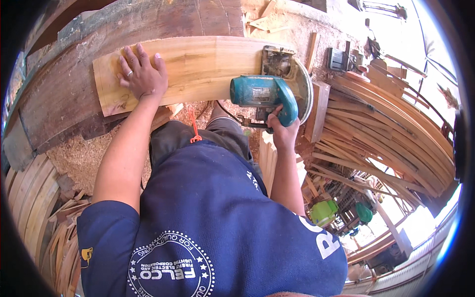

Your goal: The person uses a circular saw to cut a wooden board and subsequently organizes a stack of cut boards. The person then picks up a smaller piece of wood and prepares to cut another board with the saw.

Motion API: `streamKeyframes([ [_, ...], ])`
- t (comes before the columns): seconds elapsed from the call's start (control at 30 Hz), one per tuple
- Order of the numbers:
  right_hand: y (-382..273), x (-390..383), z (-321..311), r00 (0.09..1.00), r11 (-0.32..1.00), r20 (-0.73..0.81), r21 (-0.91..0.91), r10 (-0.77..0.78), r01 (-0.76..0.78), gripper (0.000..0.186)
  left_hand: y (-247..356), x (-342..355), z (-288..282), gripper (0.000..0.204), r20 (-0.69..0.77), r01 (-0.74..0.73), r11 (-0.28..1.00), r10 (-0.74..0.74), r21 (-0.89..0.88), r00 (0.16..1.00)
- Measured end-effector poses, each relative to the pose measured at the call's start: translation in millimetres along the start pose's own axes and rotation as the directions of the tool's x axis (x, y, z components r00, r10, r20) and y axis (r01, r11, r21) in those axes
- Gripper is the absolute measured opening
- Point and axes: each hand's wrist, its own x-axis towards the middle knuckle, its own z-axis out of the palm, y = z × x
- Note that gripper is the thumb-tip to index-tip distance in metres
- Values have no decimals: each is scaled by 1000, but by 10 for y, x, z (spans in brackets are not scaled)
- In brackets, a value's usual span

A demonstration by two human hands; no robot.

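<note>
A wide, pale wooden board (198, 62) lies across a dark, worn workbench (59, 99). Fingers spread, my left hand (143, 72) rests flat on the board near its left end; a ring shows on one finger. My right hand (283, 126) is wrapped round the rear handle of a teal circular saw (260, 91). The saw sits at the board's right end, its metal base plate (277, 59) on the wood there. Its blade is hidden from this view. A dark power cord (230, 113) runs off below the saw's body.
Long, thin wood strips (381, 133) are piled at the right. Curved planks (32, 198) and offcuts stand at the lower left. Sawdust (91, 166) covers the floor below the bench. A short wooden block (317, 111) is just right of the saw. A bright green object (324, 213) lies lower right.
</note>
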Motion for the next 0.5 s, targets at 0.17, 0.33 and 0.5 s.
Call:
streamKeyframes([
  [0.17, -106, 162, 62, 1000, 1000, -3, 6, 11, -11, 15, -21, -2, 32, 68, -22, -16, 1000, 16, 11, 1000],
  [0.33, -168, 330, 110, 999, 996, 7, 82, -38, 37, 18, -17, 5, 18, 69, -8, -9, 1000, 9, 5, 1000],
  [0.5, -217, 338, 138, 1000, 998, 4, 68, -17, 17, 18, -28, 0, 14, 69, -22, -15, 1000, 15, -8, 1000],
])
